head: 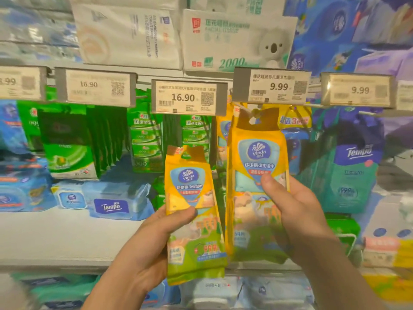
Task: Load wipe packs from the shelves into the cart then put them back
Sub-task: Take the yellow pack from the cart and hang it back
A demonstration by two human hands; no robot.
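Nearest the viewer, low in the frame, two bare arms reach toward a shop shelf. At centre, the left hand (154, 238) is wrapped around a yellow Vinda wipe pack (192, 211), thumb pressed across its front, free of any hook. Just right of it, the right hand (297, 211) clasps a second yellow pack (257, 175), whose top hole sits at the peg (248, 109) under the 9.99 price tag (271, 87). No cart is visible (so loading or returning cannot be told). Behind, green packs (69, 151) hang at left.
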